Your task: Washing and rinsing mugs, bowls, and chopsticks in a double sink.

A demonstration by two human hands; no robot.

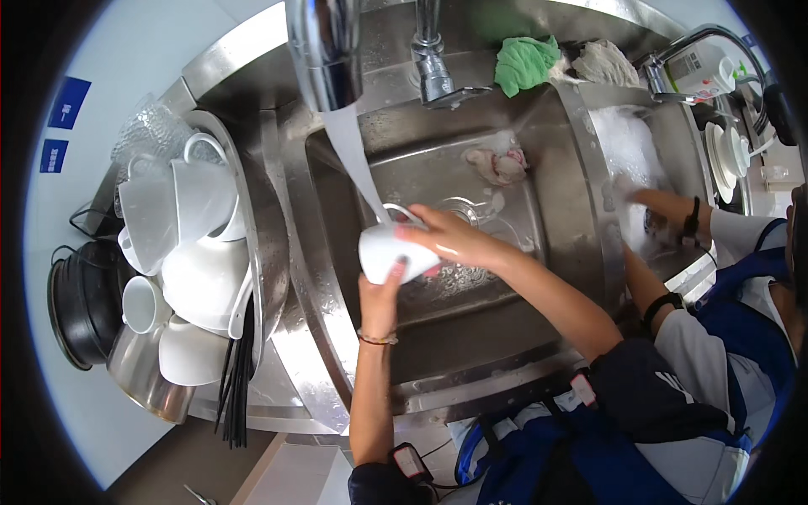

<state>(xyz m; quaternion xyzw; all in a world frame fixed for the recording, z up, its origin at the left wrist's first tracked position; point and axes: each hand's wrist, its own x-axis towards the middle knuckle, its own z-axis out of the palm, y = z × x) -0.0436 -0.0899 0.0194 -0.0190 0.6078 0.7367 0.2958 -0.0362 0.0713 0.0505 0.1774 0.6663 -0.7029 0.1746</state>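
Observation:
A white mug is tilted in both hands above the left basin of a steel sink. My left hand supports its underside, with a beaded bracelet at the wrist. My right hand grips the mug near its handle. Water pours from the chrome faucet onto the mug's handle side; whether it enters the mug is hard to tell. A wet whitish cloth lies on the basin floor near the drain.
At left, a rack holds white mugs, bowls, clear pitchers and black chopsticks. A green cloth lies on the back ledge. At right, another person's hands work in a sudsy basin, beside stacked white dishes.

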